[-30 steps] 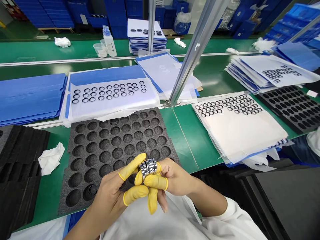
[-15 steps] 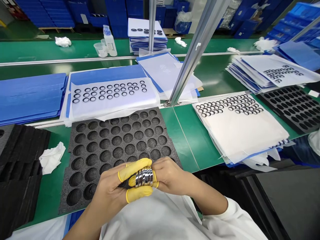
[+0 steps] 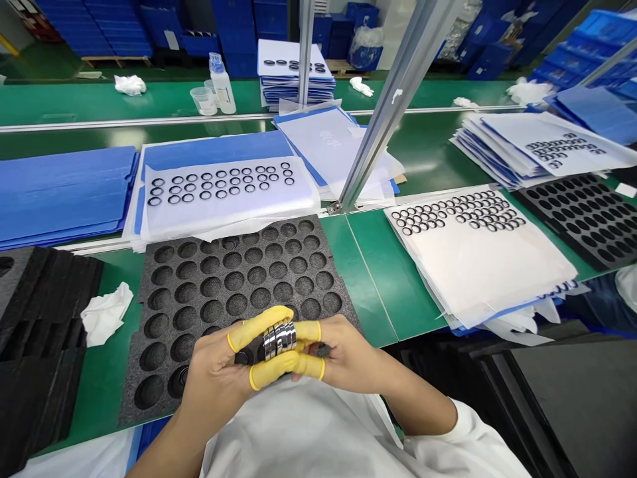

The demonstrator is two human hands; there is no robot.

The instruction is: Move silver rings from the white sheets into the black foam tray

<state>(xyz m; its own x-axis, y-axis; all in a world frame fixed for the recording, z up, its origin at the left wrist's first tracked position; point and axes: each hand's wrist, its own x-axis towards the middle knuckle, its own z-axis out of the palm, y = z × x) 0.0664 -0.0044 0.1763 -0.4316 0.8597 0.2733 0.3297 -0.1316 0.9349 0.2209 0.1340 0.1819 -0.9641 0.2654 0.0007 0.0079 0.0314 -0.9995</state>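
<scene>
Both my hands meet over the near edge of a black foam tray full of round pockets. My left hand and my right hand, with yellow finger cots on the fingertips, pinch a short stack of shiny metal rings between them. One pocket near the tray's front left holds a dark ring. Behind the tray, a white sheet carries rows of several loose rings.
A second white sheet with rings lies to the right, another foam tray beyond it. Black foam stacks and a crumpled white cloth sit at left. A slanted metal post rises mid-table. Blue sheets lie at far left.
My hands lowered slightly and drew closer to the tray with the ring stack; the fingers closed round it and the stack tilted a little leftward.
</scene>
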